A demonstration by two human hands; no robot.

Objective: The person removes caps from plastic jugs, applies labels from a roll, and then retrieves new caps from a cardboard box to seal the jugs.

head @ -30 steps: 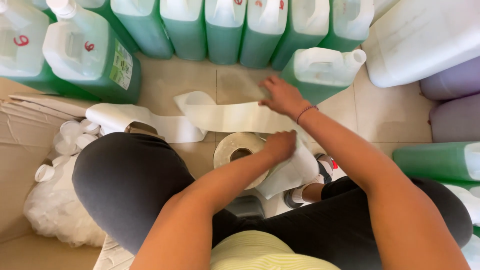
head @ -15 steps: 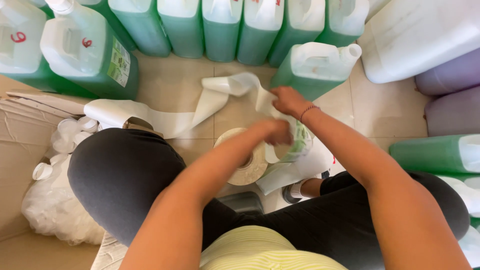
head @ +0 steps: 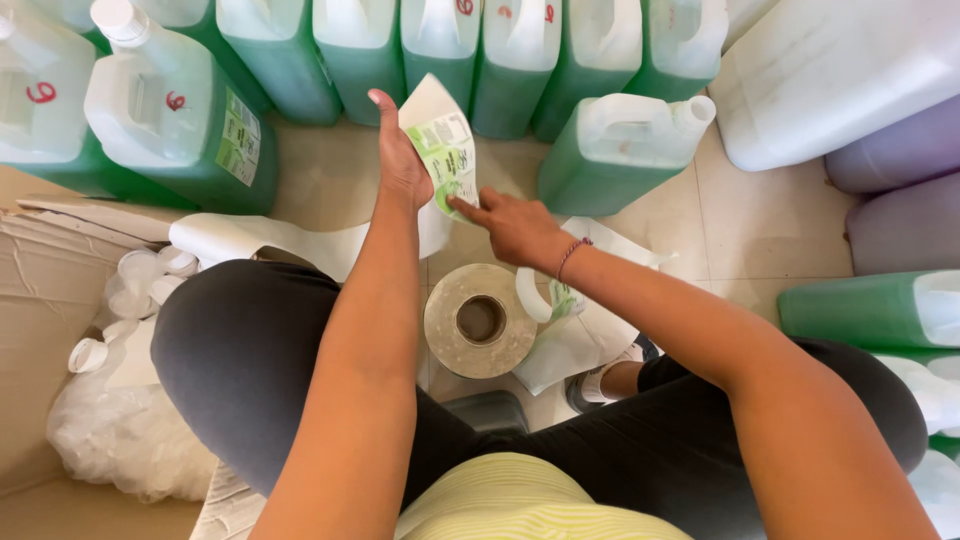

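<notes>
Hands meet over the tiled floor, between my knees and the far row of jugs. My left hand point(head: 400, 160) is raised with the palm open and fingers straight, and the green-and-white printed paper label point(head: 447, 157) lies against it, its white backing curling up above my fingertips. My right hand point(head: 515, 225) reaches in from the right with the forefinger stretched out, its tip touching the label's lower edge; the other fingers are loosely curled and hold nothing. Just nearer to me, a grey roll of label backing with a cardboard core point(head: 480, 321) lies on the floor. A long white strip of peeled backing paper point(head: 255, 240) trails away to the left across my black-clad thigh. Right of the hands, a translucent plastic jug of green liquid point(head: 615, 150) stands tilted. Small white plastic caps point(head: 140, 275) sit at the left, in an open cardboard box point(head: 45, 340).
</notes>
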